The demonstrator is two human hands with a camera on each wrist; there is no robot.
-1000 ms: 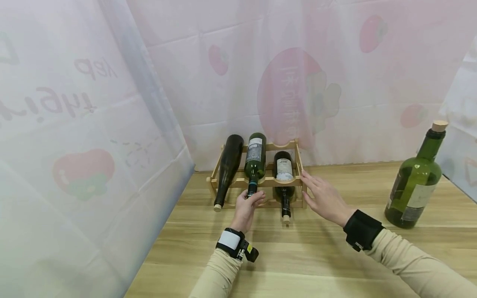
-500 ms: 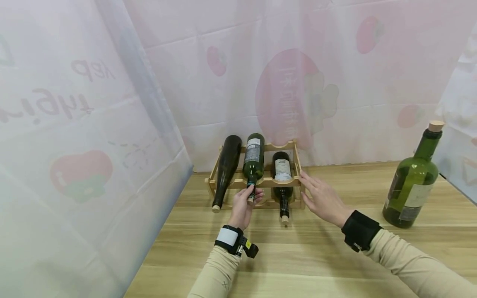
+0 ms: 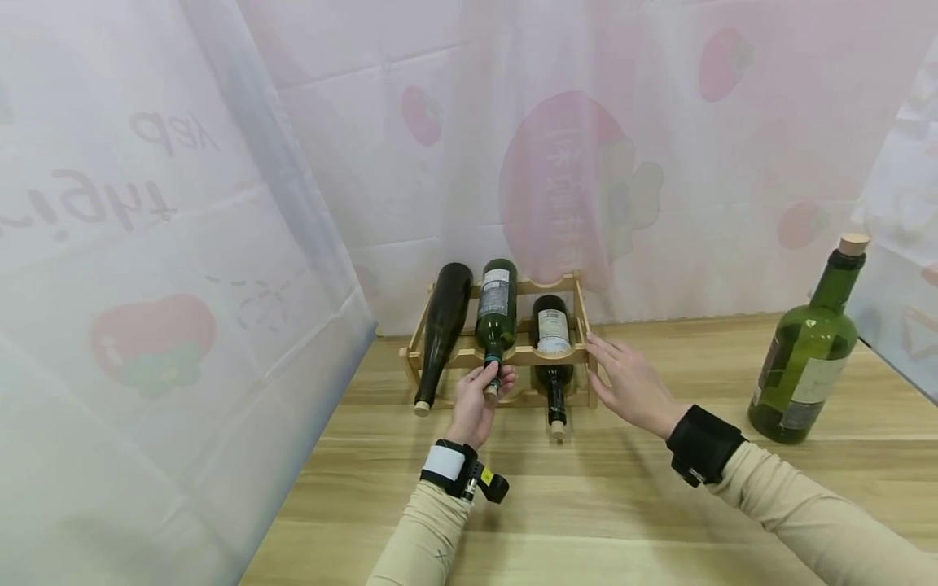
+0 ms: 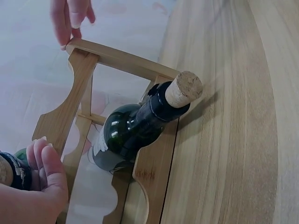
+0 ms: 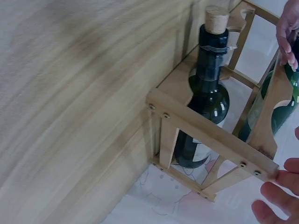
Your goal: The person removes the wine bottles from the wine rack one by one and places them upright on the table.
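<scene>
My left hand (image 3: pixel 469 408) holds the neck of a green wine bottle (image 3: pixel 496 303), thumb on top and fingers beneath. That bottle lies neck forward on the upper tier of a wooden wine rack (image 3: pixel 528 356), its cork showing past the thumb. With fairly straight fingers, my right hand (image 3: pixel 632 386) touches the rack's front right corner; in the right wrist view, fingertips (image 5: pixel 285 179) meet the end of the side rail. A dark bottle (image 3: pixel 449 313) lies left of the green one. Lower down on the right rests another corked bottle (image 4: pixel 135 133), its neck sticking out.
A large green corked bottle (image 3: pixel 806 366) stands upright on the wooden table (image 3: pixel 586 513) at the right. Printed curtains hang behind (image 3: pixel 454 187) the rack and along the left side.
My left hand has shifted its grip on the green bottle's neck: the thumb now lies on top and the cork shows. The bottle looks about where it was. My right hand stays at the rack.
</scene>
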